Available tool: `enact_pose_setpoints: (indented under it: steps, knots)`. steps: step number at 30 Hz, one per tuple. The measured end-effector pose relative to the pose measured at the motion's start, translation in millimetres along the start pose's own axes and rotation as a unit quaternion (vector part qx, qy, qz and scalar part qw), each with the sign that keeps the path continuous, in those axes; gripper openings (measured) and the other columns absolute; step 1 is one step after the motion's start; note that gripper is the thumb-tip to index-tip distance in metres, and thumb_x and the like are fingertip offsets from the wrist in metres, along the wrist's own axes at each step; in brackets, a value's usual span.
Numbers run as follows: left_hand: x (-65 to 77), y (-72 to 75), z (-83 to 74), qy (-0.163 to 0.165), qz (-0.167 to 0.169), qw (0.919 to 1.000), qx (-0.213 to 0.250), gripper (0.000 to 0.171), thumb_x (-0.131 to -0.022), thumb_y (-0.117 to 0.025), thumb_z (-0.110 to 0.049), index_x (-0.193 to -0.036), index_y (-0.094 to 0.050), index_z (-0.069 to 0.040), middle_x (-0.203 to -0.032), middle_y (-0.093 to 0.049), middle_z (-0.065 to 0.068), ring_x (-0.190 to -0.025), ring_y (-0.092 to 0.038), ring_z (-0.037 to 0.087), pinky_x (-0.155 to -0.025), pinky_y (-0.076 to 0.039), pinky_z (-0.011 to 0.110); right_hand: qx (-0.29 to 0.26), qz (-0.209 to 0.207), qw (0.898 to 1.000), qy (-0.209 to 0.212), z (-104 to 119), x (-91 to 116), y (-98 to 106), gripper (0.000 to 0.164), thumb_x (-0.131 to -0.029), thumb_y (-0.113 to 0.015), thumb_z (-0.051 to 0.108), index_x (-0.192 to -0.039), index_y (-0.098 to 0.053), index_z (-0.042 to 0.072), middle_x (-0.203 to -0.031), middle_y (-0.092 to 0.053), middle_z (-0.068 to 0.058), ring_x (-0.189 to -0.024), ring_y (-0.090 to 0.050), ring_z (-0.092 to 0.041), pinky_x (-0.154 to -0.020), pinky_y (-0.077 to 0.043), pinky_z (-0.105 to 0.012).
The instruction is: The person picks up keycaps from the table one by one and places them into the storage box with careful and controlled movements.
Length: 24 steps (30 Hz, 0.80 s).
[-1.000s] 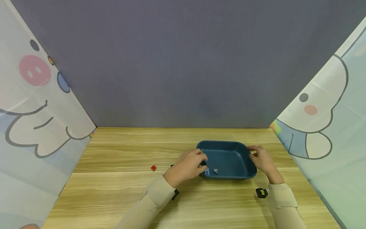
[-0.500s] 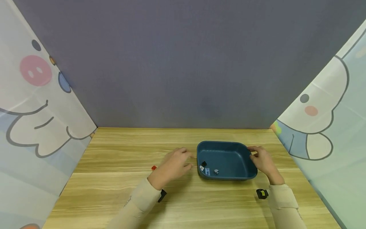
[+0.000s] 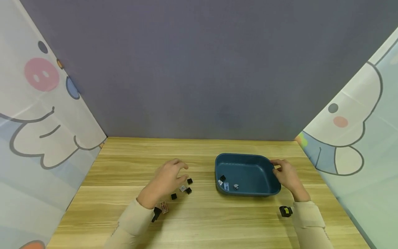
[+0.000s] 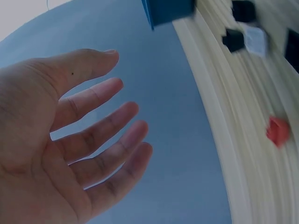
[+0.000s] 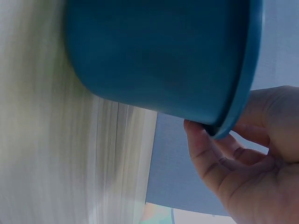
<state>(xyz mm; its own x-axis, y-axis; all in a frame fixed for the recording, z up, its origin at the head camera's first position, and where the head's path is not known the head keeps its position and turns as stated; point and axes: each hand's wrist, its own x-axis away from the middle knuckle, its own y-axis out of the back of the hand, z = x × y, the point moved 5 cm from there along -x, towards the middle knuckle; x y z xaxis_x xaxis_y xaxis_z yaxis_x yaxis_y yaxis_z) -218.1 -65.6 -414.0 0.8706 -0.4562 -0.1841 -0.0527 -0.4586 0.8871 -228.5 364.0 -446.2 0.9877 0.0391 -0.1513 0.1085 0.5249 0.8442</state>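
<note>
My left hand (image 3: 166, 178) hovers over the table left of the tub, fingers spread, its palm bare in the left wrist view. Close by it lie small black cubes (image 3: 173, 196), a small white block (image 3: 182, 188) and a red-and-white patterned piece (image 3: 164, 207). A small red block (image 4: 279, 131) appears in the left wrist view; the hand hides it from the head camera. At the right end of the dark blue plastic tub (image 3: 248, 193), my right hand (image 3: 287, 176) pinches the rim between thumb and fingers. Inside the tub sit a black cube (image 3: 222, 177), a white block (image 3: 220, 182) and a grey piece (image 3: 236, 186).
The wooden table (image 3: 217, 221) ends at a grey panel (image 3: 199, 69) behind. Cartoon-printed sheets (image 3: 335, 138) flank both sides. A blue-and-white patterned piece (image 3: 226, 186) shows in the tub's near left corner.
My left hand has withdrawn leftward from over the tub to above the loose blocks, uncovering the black cube and white block in the tub. The right hand stays on the rim.
</note>
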Motion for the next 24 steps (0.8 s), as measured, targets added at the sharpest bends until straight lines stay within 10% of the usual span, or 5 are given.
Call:
enact_pose_setpoints:
  steps: [24]
  knots:
    - [36.4, -15.6, 77.3, 0.086, -0.001, 0.9939, -0.069, 0.029, -0.079, -0.083, -0.030, -0.098, -0.074, -0.009, -0.099, -0.068, 0.009, -0.089, -0.066, 0.033, -0.075, -0.056, 0.051, 0.010, -0.006, 1.000, 0.005, -0.1, -0.5, -1.4, 0.034, -0.090, -0.060, -0.008, -0.123, -0.060, -0.014, -0.113, -0.055, -0.036, -0.086, -0.066, -0.044, -0.063, -0.056, -0.045]
